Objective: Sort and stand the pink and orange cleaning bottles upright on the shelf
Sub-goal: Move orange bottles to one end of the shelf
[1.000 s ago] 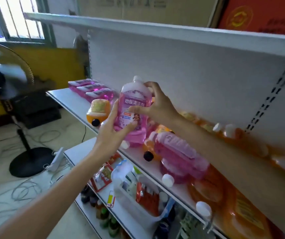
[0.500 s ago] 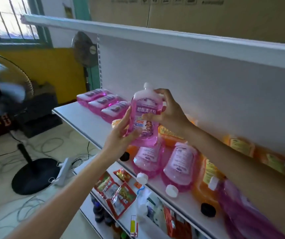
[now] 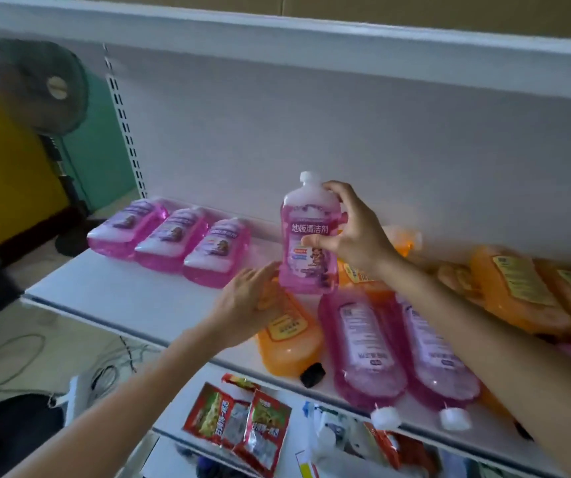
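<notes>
Where the white shelf (image 3: 122, 294) begins on the left, past a blurred standing fan (image 3: 35, 88), three pink bottles (image 3: 172, 239) lie flat in a tight row, side by side and touching, with their bases toward the front. Just right of them the left hand (image 3: 246, 301) reaches in with its fingers straight and held close together. The palm lies on the upper end of an orange bottle (image 3: 289, 336), and the fingertips come up beside the base of the held bottle. That orange bottle lies on its side with its black cap (image 3: 311, 374) pointing to the shelf's front edge.

Above it, the held pink bottle (image 3: 310, 236) stands upright with its white cap on top and its label facing the camera, near the back panel. Whether its base rests on the shelf I cannot tell. The right hand (image 3: 353, 232) grips it from the right, with the thumb pressed across the label and the other fingers curled round the shoulder and far side.

Further right, two more pink bottles (image 3: 368, 343) lie flat next to each other, their white caps (image 3: 386, 417) hanging over the front edge. Beyond the right forearm, several orange bottles (image 3: 515, 291) lie heaped on their sides against the back.

On the lower shelf, red snack packets (image 3: 239, 419) lie below the left forearm.
</notes>
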The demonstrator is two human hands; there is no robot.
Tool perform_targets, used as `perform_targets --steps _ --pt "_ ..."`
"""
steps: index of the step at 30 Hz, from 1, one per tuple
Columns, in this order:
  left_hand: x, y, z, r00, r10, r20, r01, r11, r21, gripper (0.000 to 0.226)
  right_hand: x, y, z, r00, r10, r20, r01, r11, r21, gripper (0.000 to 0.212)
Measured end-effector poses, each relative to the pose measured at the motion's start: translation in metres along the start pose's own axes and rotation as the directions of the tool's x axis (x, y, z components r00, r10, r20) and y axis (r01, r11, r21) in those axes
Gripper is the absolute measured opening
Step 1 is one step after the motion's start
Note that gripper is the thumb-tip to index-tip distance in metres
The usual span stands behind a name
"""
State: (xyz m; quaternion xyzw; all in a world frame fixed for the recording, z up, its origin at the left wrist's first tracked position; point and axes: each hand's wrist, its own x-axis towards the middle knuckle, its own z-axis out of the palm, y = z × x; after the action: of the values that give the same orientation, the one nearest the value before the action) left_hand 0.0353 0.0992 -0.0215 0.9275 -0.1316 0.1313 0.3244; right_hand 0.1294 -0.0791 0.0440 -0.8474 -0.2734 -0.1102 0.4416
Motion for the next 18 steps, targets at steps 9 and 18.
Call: perform_targets --steps 9,18 --pt "-0.007 -0.036 0.019 0.963 0.249 -0.100 -0.247 0.969 0.029 0.040 0.022 0.021 0.055 0.929 0.198 -0.312 -0.203 0.979 0.015 0.077" --pt "-0.006 -0.049 0.013 0.942 0.336 -0.013 -0.336 0.942 -0.010 0.046 0.047 0.007 0.091 0.950 0.276 -0.143 -0.274 0.961 0.033 0.075"
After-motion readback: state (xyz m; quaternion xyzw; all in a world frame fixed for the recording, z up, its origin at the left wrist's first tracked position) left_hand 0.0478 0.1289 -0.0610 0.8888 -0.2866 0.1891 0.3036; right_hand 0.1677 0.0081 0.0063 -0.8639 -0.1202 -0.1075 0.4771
